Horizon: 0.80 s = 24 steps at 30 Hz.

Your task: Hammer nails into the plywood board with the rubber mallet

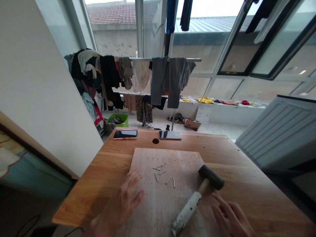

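A flat wooden board (150, 197) lies on the table, with a row of small dark holes or marks near its far edge. Several loose nails (168, 180) are scattered over its upper middle. Across the board's right side rests a mallet (190, 207) with a black head and a worn white-wrapped handle. My left hand (127, 194), slightly blurred, is at the board's left edge, fingers apart and holding nothing. Beside the mallet's head, my right hand (229, 214) has its fingers extended near the board's right edge; it does not grip the handle.
Two phones, one on the left (125, 134) and one on the right (170, 135), lie along the far edge of the wooden table (98, 184). Between them is a round hole. Beyond stand a clothes rack (195, 60) with laundry, a green basket (124, 120) and windows.
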Available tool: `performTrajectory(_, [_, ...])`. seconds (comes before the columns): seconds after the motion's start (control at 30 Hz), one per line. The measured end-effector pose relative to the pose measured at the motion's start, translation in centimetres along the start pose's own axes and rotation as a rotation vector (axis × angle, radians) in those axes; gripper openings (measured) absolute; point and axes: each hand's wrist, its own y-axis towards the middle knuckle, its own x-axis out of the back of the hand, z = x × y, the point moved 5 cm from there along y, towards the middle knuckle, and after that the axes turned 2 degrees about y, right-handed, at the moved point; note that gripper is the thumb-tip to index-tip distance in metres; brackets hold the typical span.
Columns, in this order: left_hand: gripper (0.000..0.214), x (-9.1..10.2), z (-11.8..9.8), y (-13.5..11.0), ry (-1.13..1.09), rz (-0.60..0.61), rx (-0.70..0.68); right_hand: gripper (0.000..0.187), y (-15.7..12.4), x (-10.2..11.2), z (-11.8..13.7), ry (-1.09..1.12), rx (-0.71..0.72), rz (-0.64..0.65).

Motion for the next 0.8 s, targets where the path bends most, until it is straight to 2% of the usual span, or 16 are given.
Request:
performTrajectory(0.1, [0.052, -2.8, -2.4, 4.6, -0.051, 0.116, -0.119, 0.041, 2.2, -1.7, 2.8, 0.0, -0.053, 0.055])
performTrajectory(0.17, [0.052, -5.0, -4.3, 7.1, -0.103, 0.165, -0.17, 0.039, 3.8, -2.5, 4.4, -0.012, -0.061, 0.141])
performTrajectory(0.27, [0.046, -7.4, -7.3, 9.1, -0.199, 0.195, -0.231, 0.03, 5.7, -2.9, 5.7, -0.013, -0.099, 0.231])
performTrajectory(0.33, [0.043, -8.2, -9.2, 9.3, -0.305, 0.235, -0.3, 0.025, 6.3, -2.9, 5.5, 0.01, -0.221, 0.286])
performTrajectory(0.4, [0.042, -8.3, -10.6, 9.0, -0.42, 0.292, -0.392, 0.024, 6.3, -2.8, 4.9, 0.057, -0.354, 0.304])
performTrajectory(0.47, [0.041, -7.8, -11.1, 8.8, -0.49, 0.317, -0.448, 0.02, 5.8, -2.3, 4.1, 0.152, -0.459, 0.259])
performTrajectory(0.6, [0.027, -6.5, -9.3, 9.7, -0.403, 0.232, -0.315, 0.042, 3.8, -1.0, 2.1, 0.395, -0.621, 0.125])
performTrajectory(0.7, [0.013, -5.9, -8.5, 10.6, -0.307, 0.239, -0.272, 0.051, 3.0, 0.5, 1.8, 0.283, -0.582, 0.008])
performTrajectory(0.8, [0.014, -6.1, -9.7, 11.5, -0.209, 0.296, -0.351, 0.057, 3.1, 1.0, 2.3, 0.152, -0.487, -0.023])
